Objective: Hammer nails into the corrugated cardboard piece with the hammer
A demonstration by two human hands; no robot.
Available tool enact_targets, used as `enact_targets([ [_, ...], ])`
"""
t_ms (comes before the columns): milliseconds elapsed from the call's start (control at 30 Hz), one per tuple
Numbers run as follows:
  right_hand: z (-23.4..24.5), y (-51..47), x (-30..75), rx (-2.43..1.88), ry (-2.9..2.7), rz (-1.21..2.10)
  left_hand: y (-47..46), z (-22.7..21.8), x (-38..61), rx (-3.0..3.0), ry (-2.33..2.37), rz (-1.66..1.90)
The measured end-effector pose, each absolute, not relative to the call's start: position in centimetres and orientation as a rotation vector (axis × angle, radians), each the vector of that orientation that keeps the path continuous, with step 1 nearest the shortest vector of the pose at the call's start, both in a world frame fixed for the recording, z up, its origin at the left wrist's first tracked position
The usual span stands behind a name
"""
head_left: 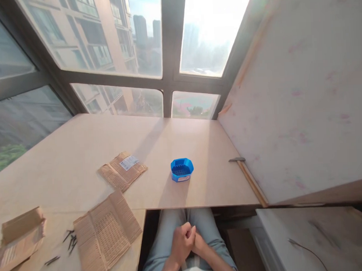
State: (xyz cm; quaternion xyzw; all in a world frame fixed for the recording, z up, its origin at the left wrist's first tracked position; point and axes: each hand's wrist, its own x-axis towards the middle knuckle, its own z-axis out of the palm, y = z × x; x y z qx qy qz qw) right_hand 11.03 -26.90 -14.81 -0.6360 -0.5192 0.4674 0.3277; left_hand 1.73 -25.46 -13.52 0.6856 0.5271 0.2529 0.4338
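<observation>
My left hand [181, 240] and my right hand [198, 243] rest clasped together on my lap, below the front edge of the wooden board [79, 157]. The left hand lies over the right, fingers curled, and I see nothing held in them. A small blue plastic box [182, 169] stands on the board straight ahead of my hands, well out of their reach. Loose dark nails [70, 240] lie on the lower left board, far from both hands.
Flattened cardboard nail boxes [122, 171] [105, 232] and a torn one [19, 237] lie on the left. A hammer [248, 176] lies along the right panel [303, 105]. Large windows stand behind the board. A white slab [310, 234] with a wire sits lower right.
</observation>
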Motion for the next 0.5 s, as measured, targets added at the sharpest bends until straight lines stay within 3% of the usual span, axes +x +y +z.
enact_targets([
  [133, -11.3, -25.5, 14.2, -1.647, -1.465, 1.238, -24.7, -13.9, 0.6, 1.608, 1.311, 0.663],
  [333, -3.4, -19.7, 31.1, -2.21, -1.153, 0.454, -25.5, -14.1, 1.1, 1.935, 1.308, 0.368],
  [500, -1.9, -17.5, 38.3, -2.539, -1.159, 0.327, -26.1, -12.9, 2.1, 2.178, 1.244, 0.126],
])
